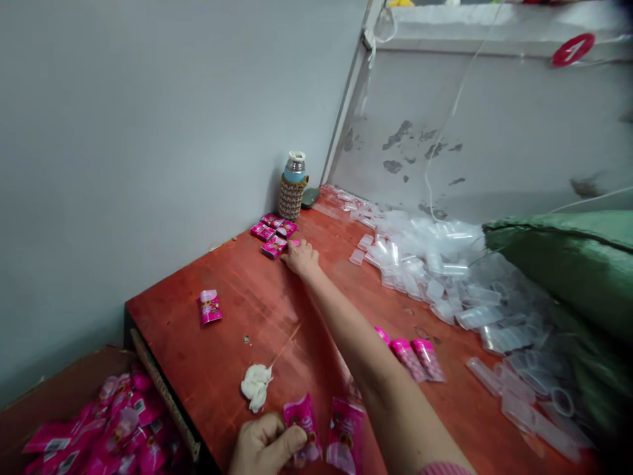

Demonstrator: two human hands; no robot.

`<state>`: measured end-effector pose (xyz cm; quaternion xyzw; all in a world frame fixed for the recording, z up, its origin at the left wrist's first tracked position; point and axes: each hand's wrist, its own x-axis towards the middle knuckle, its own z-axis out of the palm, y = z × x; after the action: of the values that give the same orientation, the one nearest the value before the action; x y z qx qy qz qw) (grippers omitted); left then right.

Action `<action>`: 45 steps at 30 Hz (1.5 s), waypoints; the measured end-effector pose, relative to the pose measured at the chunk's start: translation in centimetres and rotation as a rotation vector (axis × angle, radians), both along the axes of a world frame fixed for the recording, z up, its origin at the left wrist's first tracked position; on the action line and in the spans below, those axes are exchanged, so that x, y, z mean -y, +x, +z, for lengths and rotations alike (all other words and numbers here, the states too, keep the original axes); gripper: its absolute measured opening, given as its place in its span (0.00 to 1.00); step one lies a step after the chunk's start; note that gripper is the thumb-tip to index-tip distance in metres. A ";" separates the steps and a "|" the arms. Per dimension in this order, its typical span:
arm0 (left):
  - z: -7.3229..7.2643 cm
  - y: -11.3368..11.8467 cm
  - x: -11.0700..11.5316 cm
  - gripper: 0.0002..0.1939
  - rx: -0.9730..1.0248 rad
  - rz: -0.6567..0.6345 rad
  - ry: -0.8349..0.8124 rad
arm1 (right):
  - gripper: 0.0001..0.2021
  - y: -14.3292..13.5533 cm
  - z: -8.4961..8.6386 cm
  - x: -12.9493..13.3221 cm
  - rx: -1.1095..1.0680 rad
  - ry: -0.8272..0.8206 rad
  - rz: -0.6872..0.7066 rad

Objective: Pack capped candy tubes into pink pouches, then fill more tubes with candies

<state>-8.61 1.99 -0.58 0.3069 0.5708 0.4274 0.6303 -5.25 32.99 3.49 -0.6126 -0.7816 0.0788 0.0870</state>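
Near the bottom edge my left hand (270, 445) pinches a pink printed packet (302, 422) between thumb and fingers. A second pink packet (346, 432) is just to its right; my forearm hides part of the space beside it. My right hand (302, 257) reaches far across the red table, its fingers curled at a pink packet beside a small flat group of pink packets (273, 247). The fingertips are partly hidden there. A lone pink packet (210, 307) lies to the left. Right of my forearm are clear tubes of pink balls with pink caps (428, 359).
A pile of clear plastic containers (435, 264) spreads over the right of the red table (198, 359), beside a green sack (583, 264). A bottle in a knitted cover (291, 194) stands by the wall. White putty-like stuff (257, 384) lies in front; a box (74, 376) of pink packets is lower left.
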 end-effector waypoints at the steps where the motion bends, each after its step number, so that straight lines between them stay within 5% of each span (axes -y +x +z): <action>1: 0.2 0.0 0.0 0.22 0.021 0.008 -0.006 | 0.18 0.6 -0.1 0.3 0.015 -0.002 0.005; 10: 3.8 0.3 -1.5 0.12 0.416 0.245 -0.112 | 0.11 7.1 2.5 6.0 -0.004 -0.050 -0.011; 13: 4.1 0.3 -2.4 0.10 0.529 0.332 -0.079 | 0.11 10.2 3.6 11.6 -0.215 -0.079 -0.019; 17: 3.9 0.7 -2.8 0.08 0.631 0.346 -0.094 | 0.13 13.6 4.2 22.5 -0.987 -0.232 -0.049; 20: 4.0 1.8 -2.5 0.07 0.672 0.349 -0.101 | 0.12 14.0 3.6 29.9 -1.140 -0.349 -0.139; 23: 4.3 3.5 -1.7 0.06 0.701 0.323 -0.099 | 0.11 13.3 2.4 34.2 -1.193 -0.359 -0.202; 27: 4.9 5.5 -0.6 0.05 0.736 0.270 -0.093 | 0.13 13.1 1.4 36.1 -1.268 -0.300 -0.263; 35: 6.4 7.2 0.5 0.04 0.705 0.226 -0.110 | 0.13 14.3 2.0 37.4 -1.378 -0.242 -0.324; 45: 5.9 7.4 0.7 0.06 0.652 0.203 -0.068 | 0.13 14.6 2.6 38.3 -1.400 -0.232 -0.374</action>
<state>-1.17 1.24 5.32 0.0744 0.3809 0.5442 0.7438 9.35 -5.32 6.07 -0.5472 -0.4121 0.5177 0.5126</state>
